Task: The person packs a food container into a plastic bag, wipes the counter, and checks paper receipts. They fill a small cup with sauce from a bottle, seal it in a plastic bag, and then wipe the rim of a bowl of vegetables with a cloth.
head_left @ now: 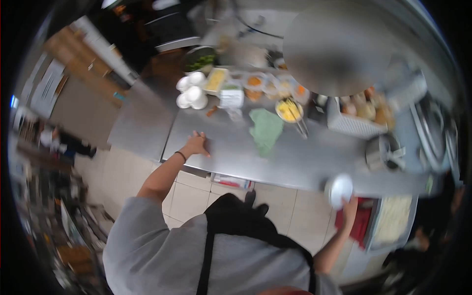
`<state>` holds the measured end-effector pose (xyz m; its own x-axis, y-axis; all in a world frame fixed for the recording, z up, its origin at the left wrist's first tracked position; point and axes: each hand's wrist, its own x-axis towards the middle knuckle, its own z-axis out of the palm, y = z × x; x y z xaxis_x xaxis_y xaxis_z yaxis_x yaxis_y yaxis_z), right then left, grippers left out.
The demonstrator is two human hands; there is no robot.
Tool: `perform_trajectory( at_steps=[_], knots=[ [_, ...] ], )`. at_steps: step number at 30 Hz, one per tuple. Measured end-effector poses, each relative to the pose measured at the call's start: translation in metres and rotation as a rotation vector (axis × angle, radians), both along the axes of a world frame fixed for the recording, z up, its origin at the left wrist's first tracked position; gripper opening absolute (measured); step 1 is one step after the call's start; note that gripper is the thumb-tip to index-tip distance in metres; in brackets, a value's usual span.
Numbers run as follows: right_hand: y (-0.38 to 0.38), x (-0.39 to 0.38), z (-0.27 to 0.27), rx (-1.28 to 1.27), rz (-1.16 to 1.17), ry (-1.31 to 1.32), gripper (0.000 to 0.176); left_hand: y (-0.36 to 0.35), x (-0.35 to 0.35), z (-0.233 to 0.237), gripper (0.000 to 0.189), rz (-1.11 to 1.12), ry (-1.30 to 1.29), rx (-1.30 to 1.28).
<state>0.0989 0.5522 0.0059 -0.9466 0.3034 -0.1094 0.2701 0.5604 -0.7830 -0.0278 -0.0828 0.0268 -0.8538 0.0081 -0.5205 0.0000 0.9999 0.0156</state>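
Observation:
My left hand (pixel 197 143) is open over the near left part of the steel counter (pixel 226 152), its fingers spread; it holds nothing. Out past the counter's front edge on the right, my right hand (pixel 350 207) grips a white bowl (pixel 340 191), slightly blurred, by its near side. Closest to my left hand are a small brown item (pixel 212 111) and stacks of white cups (pixel 191 93). A green cloth (pixel 266 130) lies crumpled mid-counter, beside a bowl of yellow pieces (pixel 289 110) with a utensil's handle sticking out.
Several small tubs of food (pixel 254 82) line the back. Eggs or onions, too blurred to tell, fill a white basket (pixel 358 125). A metal pot (pixel 383 152) stands at right. Below it sits a tub of white contents (pixel 392 221). A large round lamp-like shape (pixel 339 49) hangs overhead.

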Motion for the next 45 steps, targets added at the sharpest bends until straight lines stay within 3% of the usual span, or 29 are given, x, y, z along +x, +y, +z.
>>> perform_trajectory(
  at_steps=[2,3,4,6,8,10,11,12,13,14,15,16,18,19,21,23,25,34,45],
  knots=[
    [0.003,-0.032,-0.020,-0.130,-0.049,0.120,0.036,-0.007,-0.004,-0.005,0.119,0.018,-0.036,0.122],
    [0.010,-0.046,-0.033,0.102,-0.031,0.205,0.036,-0.009,-0.007,-0.009,0.119,0.008,-0.018,0.086],
    [-0.006,-0.057,0.002,-0.122,-0.179,-0.033,0.037,-0.010,-0.005,-0.014,0.120,0.007,0.010,0.055],
    [0.005,-0.078,-0.015,-0.121,-0.264,0.058,0.034,-0.009,-0.004,-0.012,0.123,0.005,0.018,0.054],
    [-0.009,-0.079,0.011,-0.250,-0.360,0.149,0.036,-0.007,-0.003,-0.010,0.125,0.016,0.016,0.021],
    [-0.007,-0.064,-0.007,-0.050,-0.353,0.282,0.040,-0.012,-0.002,-0.017,0.126,-0.017,0.044,-0.020],
    [-0.012,-0.048,0.007,-0.242,-0.256,0.015,0.035,-0.011,0.000,-0.017,0.125,-0.045,0.030,-0.042],
    [-0.024,-0.026,0.004,-0.540,-0.056,0.009,0.027,-0.008,-0.002,-0.013,0.125,-0.069,0.018,-0.068],
    [-0.041,-0.010,0.001,-0.655,0.126,-0.198,0.023,-0.005,-0.003,-0.006,0.125,-0.051,0.050,-0.069],
    [-0.056,0.004,-0.029,-0.870,0.439,-0.321,0.023,-0.001,-0.001,-0.001,0.123,-0.051,0.010,-0.067],
    [-0.083,0.011,-0.057,-0.922,0.570,-0.489,0.024,0.002,-0.002,0.003,0.122,-0.048,-0.031,-0.063],
    [-0.115,0.017,-0.092,-1.001,0.526,-0.635,0.025,0.002,-0.005,0.003,0.122,-0.018,-0.010,-0.065],
    [-0.171,0.005,-0.178,-0.107,0.655,-0.022,0.026,-0.004,-0.003,-0.002,0.120,-0.074,-0.046,-0.058],
    [-0.184,-0.012,-0.226,-0.110,0.703,-0.010,0.026,-0.003,-0.001,0.002,0.119,-0.071,-0.036,-0.030],
    [-0.211,-0.046,-0.298,-0.166,0.218,0.317,0.028,-0.005,0.002,-0.001,0.119,-0.058,-0.024,-0.050],
    [-0.223,-0.077,-0.301,-0.270,-0.086,0.094,0.028,-0.005,0.002,-0.001,0.119,-0.067,-0.013,-0.077],
    [-0.227,-0.093,-0.300,-0.348,-0.233,-0.017,0.029,-0.005,0.004,0.001,0.119,-0.056,-0.020,-0.060],
    [-0.218,-0.093,-0.309,-0.611,-0.432,-0.054,0.030,-0.010,0.006,-0.009,0.118,-0.113,0.072,-0.136],
    [-0.198,-0.100,-0.266,-1.455,-0.571,0.116,0.031,-0.005,0.004,0.004,0.118,-0.027,-0.007,-0.019]
  ],
)
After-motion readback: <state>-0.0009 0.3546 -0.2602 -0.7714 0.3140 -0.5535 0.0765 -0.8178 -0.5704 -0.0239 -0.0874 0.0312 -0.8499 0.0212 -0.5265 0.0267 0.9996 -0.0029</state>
